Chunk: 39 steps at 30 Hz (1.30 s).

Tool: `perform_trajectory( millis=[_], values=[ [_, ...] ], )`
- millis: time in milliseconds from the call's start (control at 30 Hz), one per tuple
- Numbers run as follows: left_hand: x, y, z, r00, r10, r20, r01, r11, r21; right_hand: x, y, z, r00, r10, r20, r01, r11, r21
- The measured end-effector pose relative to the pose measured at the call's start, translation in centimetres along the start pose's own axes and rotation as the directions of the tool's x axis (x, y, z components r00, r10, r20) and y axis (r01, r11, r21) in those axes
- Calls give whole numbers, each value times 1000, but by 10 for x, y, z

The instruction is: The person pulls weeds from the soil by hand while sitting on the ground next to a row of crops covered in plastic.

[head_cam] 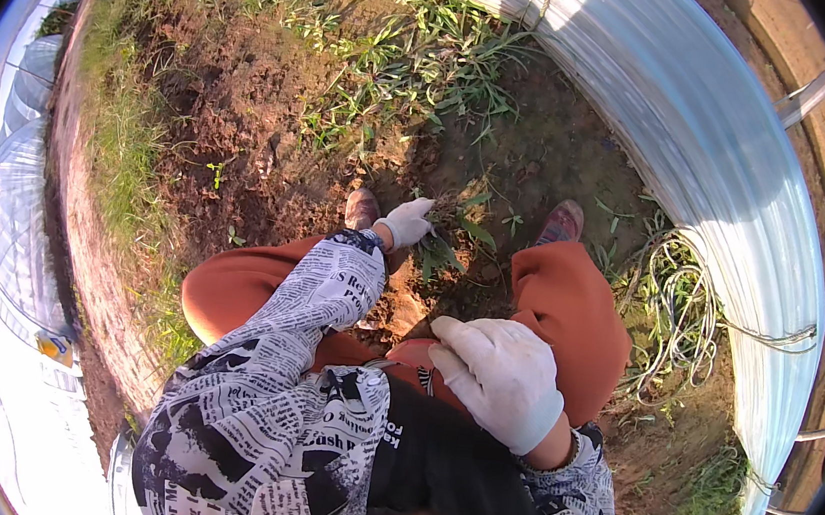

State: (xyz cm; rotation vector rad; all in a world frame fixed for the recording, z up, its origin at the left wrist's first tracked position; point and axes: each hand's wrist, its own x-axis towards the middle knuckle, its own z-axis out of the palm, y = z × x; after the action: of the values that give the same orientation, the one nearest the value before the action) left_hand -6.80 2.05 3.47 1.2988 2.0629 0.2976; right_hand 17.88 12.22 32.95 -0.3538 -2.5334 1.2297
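Note:
My left hand (pixel 407 223), in a white glove, reaches down between my knees and is closed on a clump of uprooted weeds (pixel 440 253) with roots and green leaves. It is just beside my left shoe (pixel 362 209), over damp bare soil. Nearer to me, my right hand (pixel 501 380), also in a white glove, is at the inner side of my right thigh, its back turned up and its fingers curled; whatever is under its palm is hidden. A reddish object (pixel 414 353) lies partly behind its fingertips, its kind unclear.
Leafy weeds (pixel 432 71) grow ahead of my feet. Gathered plastic sheeting (pixel 706 115) curves along the right, with a tangle of cord (pixel 678 315) beside it. Grass (pixel 116 173) borders the soil at left, and plastic-covered tunnels (pixel 28 217) stand beyond a dirt path (pixel 80 223).

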Motion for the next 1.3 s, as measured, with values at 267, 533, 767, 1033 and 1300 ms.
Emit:
perform_trajectory(
  millis=[267,533,767,1033,1300],
  values=[
    [-42,-18,-126,996,-21,-83,-39,753,-657,-13,4,10,998,58,-26,-60,991,-123],
    [-361,-175,-305,529,-688,-497,761,124,637,-22,12,21,991,126,-35,-130,979,-157],
    [-736,-280,-243,-77,-939,-336,862,-232,451,-16,-3,30,992,119,33,-112,980,-165],
    [-483,-247,-151,531,-826,-189,837,476,272,-9,-16,54,980,35,195,-11,993,-121],
    [-172,-144,-190,977,-209,-44,207,870,449,13,-22,59,958,35,285,-14,997,-76]
  ],
)
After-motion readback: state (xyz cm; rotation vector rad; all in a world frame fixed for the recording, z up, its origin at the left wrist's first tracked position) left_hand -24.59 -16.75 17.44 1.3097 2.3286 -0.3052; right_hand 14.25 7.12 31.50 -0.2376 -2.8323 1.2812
